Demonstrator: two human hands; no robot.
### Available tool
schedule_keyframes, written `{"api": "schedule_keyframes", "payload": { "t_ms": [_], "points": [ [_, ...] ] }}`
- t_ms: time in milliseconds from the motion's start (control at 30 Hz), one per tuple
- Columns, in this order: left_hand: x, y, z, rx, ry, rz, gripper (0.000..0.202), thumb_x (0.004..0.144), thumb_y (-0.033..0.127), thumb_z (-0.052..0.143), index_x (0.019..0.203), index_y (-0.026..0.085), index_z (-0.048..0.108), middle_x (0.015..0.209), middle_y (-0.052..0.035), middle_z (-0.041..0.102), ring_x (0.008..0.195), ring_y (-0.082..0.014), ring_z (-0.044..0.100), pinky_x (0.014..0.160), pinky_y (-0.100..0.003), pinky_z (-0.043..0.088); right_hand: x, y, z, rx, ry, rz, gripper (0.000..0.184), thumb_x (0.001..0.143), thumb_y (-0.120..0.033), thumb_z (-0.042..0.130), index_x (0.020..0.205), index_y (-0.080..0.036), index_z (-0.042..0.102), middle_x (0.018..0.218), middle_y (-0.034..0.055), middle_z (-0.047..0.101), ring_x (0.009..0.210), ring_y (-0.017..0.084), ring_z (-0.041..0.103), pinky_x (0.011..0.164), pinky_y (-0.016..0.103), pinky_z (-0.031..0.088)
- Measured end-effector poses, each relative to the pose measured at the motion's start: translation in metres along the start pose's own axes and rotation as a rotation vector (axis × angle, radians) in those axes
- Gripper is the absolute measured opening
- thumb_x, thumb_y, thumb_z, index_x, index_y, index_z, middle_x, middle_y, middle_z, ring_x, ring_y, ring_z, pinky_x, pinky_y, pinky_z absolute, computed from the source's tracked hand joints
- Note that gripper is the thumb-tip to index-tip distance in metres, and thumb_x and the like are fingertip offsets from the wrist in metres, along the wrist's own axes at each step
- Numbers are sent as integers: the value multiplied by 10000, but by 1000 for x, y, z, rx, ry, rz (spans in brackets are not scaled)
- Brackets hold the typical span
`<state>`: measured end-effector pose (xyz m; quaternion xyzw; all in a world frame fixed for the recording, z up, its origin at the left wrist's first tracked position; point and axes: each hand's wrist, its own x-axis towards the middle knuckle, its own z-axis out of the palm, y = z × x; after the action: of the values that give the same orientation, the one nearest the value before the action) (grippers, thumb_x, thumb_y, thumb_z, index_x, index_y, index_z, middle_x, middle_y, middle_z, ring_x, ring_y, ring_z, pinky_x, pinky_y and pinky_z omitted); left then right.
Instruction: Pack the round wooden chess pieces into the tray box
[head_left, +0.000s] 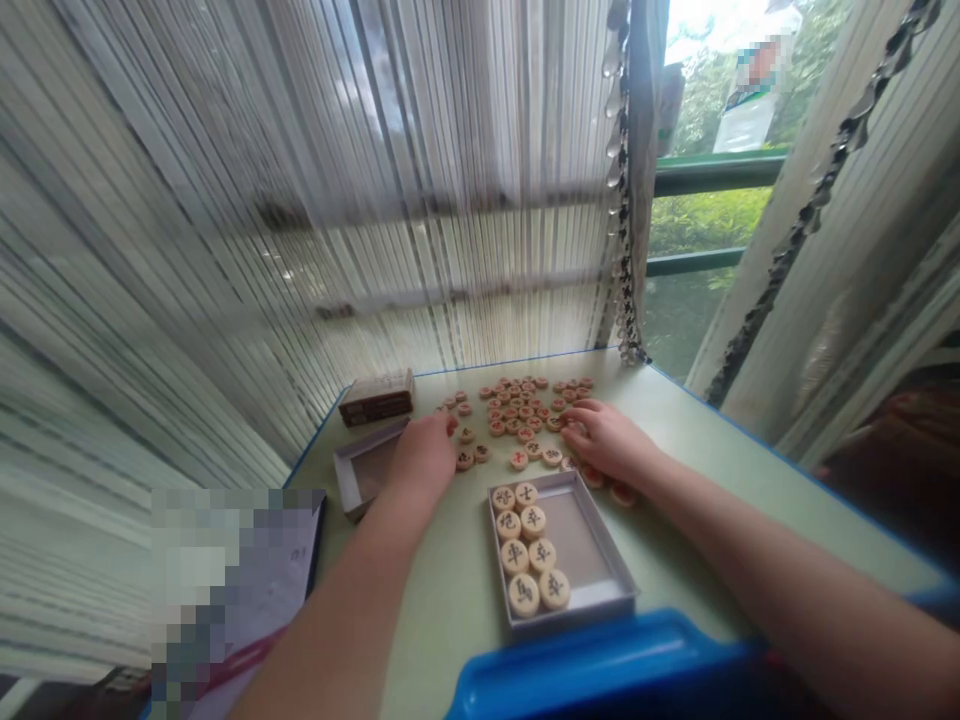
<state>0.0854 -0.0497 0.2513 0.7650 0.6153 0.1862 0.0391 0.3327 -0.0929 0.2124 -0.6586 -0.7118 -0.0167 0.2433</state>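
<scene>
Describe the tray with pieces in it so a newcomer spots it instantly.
Find the pale green table, then the blue object at the picture's bottom edge; just beyond it lies a shallow open tray. Unlike the other open tray beside the left hand, this one holds eight round black-marked pieces, in two columns of four along its left side.

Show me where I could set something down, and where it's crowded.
Bare table shows between the left arm and the box holding eight pieces, and between that box and the right arm; the box's right half is bare too. Loose pieces crowd the gap between left hand and right hand; a brown box and tray crowd the far left.
</scene>
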Motion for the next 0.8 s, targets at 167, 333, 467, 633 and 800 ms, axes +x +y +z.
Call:
{"api": "schedule_keyframes", "payload": {
  "t_ms": [167, 333, 467, 633, 800],
  "points": [
    [0, -6, -2, -69, 17, 48, 240, 772, 175, 502, 899, 169, 705, 912, -86, 705, 886, -210, 636, 809, -276, 462, -3, 1, -4, -12, -57, -56, 313, 815, -282, 477, 1064, -203, 650, 1117, 94, 616, 1010, 235, 567, 916, 353, 425],
    [-4, 3, 1, -16, 41, 140, 308, 789, 118, 443, 963, 172, 692, 974, -102, 693, 932, -206, 627, 842, -278, 449, -6, 2, -7, 7, -74, -81, 331, 814, -277, 482, 1101, -211, 631, 1157, 80, 604, 1034, 238, 561, 923, 359, 422],
    [-8, 13, 10, 43, -68, 230, 302, 780, 95, 441, 928, 160, 696, 990, -120, 679, 945, -209, 617, 848, -282, 444, -6, 3, -7, 40, -56, -92, 321, 811, -268, 495, 1093, -208, 635, 1134, 90, 616, 1007, 230, 576, 916, 352, 427],
    [-8, 16, 15, 62, -55, 289, 265, 789, 122, 454, 874, 178, 700, 960, -109, 680, 910, -210, 619, 807, -288, 452, -7, 2, -9, 40, -50, -89, 303, 788, -275, 529, 1058, -211, 650, 1116, 93, 615, 987, 224, 584, 906, 342, 435],
    [-6, 12, 15, 10, -80, 268, 210, 795, 211, 518, 895, 188, 701, 956, -98, 685, 915, -206, 618, 834, -293, 450, -7, 0, -10, 29, -46, -79, 299, 793, -277, 526, 1057, -204, 647, 1107, 99, 620, 993, 232, 582, 898, 349, 440]
  ]
}}
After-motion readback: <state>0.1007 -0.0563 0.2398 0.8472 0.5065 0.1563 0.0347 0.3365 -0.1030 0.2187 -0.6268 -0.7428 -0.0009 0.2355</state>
